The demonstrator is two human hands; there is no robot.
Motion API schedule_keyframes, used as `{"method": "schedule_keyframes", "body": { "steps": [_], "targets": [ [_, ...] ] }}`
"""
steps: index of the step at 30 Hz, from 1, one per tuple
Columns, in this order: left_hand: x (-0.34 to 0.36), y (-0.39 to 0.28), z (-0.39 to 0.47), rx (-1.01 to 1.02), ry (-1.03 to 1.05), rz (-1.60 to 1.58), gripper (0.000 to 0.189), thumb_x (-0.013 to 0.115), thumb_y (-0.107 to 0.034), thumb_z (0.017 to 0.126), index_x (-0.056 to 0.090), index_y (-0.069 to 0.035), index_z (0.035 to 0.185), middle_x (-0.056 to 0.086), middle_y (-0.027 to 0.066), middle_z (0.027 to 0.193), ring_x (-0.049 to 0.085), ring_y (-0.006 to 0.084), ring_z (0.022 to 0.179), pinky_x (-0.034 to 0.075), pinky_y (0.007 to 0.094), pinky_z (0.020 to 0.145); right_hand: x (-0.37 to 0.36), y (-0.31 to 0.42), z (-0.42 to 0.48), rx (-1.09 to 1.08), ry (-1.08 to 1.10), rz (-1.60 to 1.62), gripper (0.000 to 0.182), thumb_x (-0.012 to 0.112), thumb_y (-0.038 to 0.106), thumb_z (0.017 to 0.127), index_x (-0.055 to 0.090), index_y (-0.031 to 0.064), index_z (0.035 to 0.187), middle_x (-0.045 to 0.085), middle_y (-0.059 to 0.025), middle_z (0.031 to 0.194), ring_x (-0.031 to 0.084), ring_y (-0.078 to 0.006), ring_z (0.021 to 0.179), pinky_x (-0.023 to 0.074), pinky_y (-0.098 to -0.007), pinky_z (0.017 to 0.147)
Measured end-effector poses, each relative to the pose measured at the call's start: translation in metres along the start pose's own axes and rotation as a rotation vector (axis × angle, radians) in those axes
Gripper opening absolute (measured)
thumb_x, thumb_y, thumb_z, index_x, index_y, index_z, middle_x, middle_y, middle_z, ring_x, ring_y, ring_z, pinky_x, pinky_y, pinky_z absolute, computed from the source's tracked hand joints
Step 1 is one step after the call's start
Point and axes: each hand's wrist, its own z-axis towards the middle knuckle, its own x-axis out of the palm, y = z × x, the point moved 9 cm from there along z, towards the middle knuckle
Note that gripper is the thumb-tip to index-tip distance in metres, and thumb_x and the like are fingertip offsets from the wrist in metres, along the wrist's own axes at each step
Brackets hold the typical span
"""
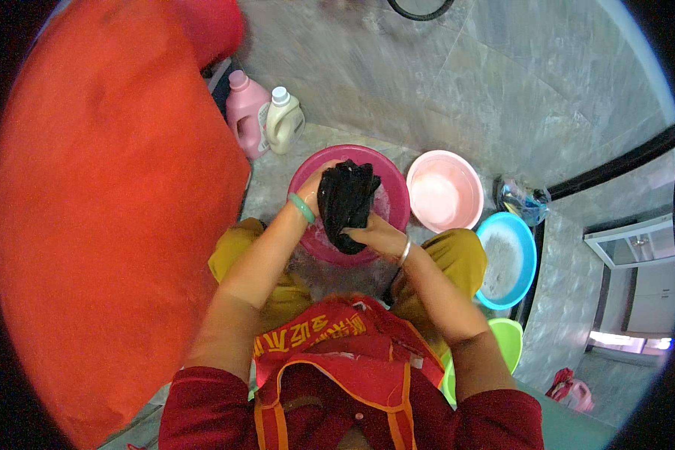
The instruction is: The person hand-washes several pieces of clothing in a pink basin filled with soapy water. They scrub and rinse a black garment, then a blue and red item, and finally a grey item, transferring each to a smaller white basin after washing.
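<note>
Over a magenta plastic basin (395, 225) on the floor, a bunched black cloth (346, 197) hangs between my two hands. My left hand (318, 183) grips its left upper side, with most of the fingers hidden behind the fabric. On the lower right, my right hand (374, 232) holds the cloth, its thumb pressed across the front. Whitish suds show inside the basin around the cloth. A green bangle (302, 208) circles my left wrist and a silver bangle (405, 251) my right.
A pink basin (444, 191) touches or nearly touches the magenta one. Farther right stand a blue basin (506, 261) with foamy water and a green basin (505, 346). Pink (246, 115) and cream (284, 124) detergent bottles stand by the wall. Red cloth (118, 225) covers a large object at left.
</note>
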Motion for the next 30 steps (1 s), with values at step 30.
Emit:
{"method": "schedule_keyframes", "body": {
  "steps": [30],
  "targets": [
    [-0.093,0.038,-0.003,0.03,-0.879,0.885,0.024,0.051,-0.004,0.072,0.053,-0.002,0.095,0.058,0.0085,0.084,0.057,0.02,0.074,0.047,0.0347,0.067,-0.088,-0.091,0.029,0.14,-0.362,0.024,0.043,0.06,0.018,0.074,0.045,-0.0001,0.11,0.057,-0.0096,0.094,0.056,-0.0181,0.084,0.045,-0.0289,0.075]
  ]
}}
